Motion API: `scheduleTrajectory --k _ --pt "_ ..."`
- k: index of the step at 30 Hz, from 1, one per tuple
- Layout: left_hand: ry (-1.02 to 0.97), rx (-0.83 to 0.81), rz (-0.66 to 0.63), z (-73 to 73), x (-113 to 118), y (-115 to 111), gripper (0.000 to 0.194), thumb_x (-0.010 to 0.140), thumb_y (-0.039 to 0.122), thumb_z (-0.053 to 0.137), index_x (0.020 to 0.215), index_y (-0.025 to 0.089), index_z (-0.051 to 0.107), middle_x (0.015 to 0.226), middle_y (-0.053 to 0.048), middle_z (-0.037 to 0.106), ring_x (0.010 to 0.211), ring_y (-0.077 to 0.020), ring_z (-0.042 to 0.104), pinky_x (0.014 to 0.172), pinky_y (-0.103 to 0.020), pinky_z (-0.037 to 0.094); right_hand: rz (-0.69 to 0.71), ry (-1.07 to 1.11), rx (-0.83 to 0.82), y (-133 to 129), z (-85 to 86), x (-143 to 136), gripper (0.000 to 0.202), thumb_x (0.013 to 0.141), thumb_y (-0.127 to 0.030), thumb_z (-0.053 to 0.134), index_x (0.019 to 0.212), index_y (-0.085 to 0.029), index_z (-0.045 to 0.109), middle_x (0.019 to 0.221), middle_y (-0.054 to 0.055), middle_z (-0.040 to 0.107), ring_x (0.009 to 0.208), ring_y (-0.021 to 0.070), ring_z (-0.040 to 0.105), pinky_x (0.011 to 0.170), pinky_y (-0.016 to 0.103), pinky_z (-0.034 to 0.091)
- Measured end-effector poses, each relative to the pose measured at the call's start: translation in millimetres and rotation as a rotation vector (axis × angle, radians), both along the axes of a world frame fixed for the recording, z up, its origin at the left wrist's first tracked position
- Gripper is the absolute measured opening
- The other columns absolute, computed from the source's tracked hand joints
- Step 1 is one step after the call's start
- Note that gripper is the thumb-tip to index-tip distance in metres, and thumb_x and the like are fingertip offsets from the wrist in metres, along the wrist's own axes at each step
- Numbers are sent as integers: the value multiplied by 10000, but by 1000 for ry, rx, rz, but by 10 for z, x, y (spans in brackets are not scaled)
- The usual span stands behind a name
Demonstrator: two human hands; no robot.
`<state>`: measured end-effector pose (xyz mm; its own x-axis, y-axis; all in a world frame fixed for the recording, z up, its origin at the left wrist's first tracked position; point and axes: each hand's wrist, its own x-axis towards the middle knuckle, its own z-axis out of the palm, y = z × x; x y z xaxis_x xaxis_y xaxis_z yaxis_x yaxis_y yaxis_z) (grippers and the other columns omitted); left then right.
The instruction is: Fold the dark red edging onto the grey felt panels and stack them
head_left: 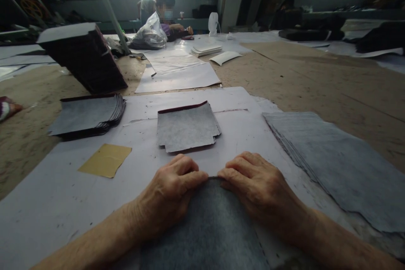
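A grey fabric-like sheet (218, 228) lies in front of me, its near part running out of the bottom of the view. Its far edge is pinched between the fingers and thumb of my left hand (172, 192) and my right hand (261, 190), which sit close together. Between the two thumbs a short stretch of that edge shows as a narrow dark strip. Just beyond my hands lie a few grey pieces (188, 126) with a dark red folded far edge and notched near corners. My fingertips are partly hidden behind the edge.
Overlapping grey sheets (335, 160) fan out at right. On the left are a stack of folded grey pieces (90, 114), a yellow paper square (106, 160) and a tall leaning dark stack (84, 57). White paper (41, 206) covers the table; a person (164, 17) sits at the far side.
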<state>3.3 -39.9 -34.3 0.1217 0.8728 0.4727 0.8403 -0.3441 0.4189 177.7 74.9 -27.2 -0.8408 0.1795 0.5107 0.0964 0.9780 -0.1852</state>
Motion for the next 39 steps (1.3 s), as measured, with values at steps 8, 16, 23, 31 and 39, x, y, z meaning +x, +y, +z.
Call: scheduleTrajectory --k 8,16,23,31,39 --pt "105 -42 -145 6 -58 -11 277 796 9 406 987 120 573 832 -65 533 760 -157 449 685 -306 450 60 -34 60 -13 3 47 261 876 -97 380 849 -129 638 735 60 578 710 161 464 654 323 370" --pt "148 -63 -200 23 -55 -24 265 792 -3 387 980 102 541 829 -71 511 745 -165 427 667 -315 439 24 -15 11 -10 -16 76 258 856 -78 392 852 -154 639 755 58 552 725 159 444 652 307 390" --pt "228 -115 -209 26 -33 -30 260 830 22 357 999 101 537 820 -63 501 741 -162 412 673 -322 434 49 -43 40 -32 -17 84 278 893 -99 343 880 -125 620 832 76 578 819 184 474 709 336 400" --pt "270 -135 -243 46 -19 -14 242 825 18 358 960 99 543 823 -55 500 725 -160 405 666 -330 415 92 -110 103 -42 -17 112 293 921 -131 309 934 -107 600 868 81 593 859 191 484 771 363 398" --pt "270 -135 -219 23 -30 -25 253 814 13 361 958 117 540 837 -55 496 737 -165 407 674 -338 411 -89 0 -148 -19 -64 304 229 838 -96 446 1017 -172 567 900 61 598 859 168 541 753 335 472"
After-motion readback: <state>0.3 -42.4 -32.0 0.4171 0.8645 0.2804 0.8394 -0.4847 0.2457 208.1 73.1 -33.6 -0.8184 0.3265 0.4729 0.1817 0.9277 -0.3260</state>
